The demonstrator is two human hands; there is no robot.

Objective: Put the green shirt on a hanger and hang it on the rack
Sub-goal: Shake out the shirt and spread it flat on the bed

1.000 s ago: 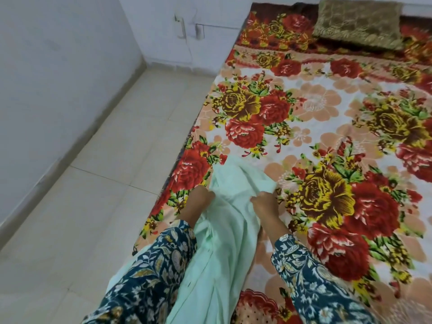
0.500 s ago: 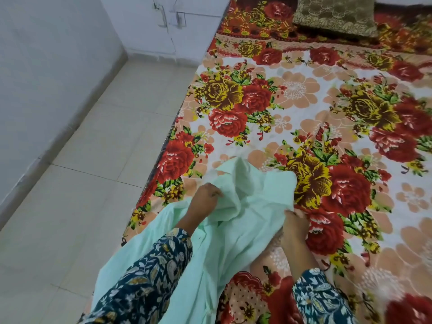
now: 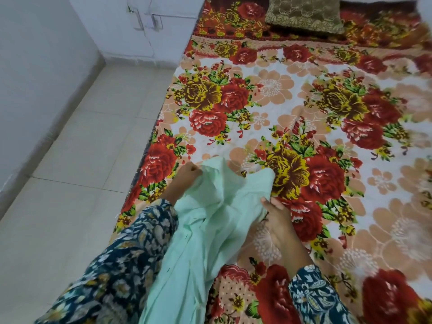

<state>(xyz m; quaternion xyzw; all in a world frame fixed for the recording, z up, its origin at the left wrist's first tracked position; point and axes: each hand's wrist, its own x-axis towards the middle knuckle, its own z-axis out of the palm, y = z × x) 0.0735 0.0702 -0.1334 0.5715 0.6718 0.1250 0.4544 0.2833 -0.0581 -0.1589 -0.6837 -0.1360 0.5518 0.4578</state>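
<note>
On the floral bedspread [image 3: 304, 108], left hand [image 3: 188, 175] grips the green shirt [image 3: 217, 220]; right hand [image 3: 277, 215] apparently pinches it.

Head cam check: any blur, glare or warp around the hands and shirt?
Head view: soft, even light, no glare or hard shadows; shirt, left hand and right hand fairly sharp; left sleeve and blanket smeared near the bottom edge; wide-angle stretch toward the frame edges.
</note>
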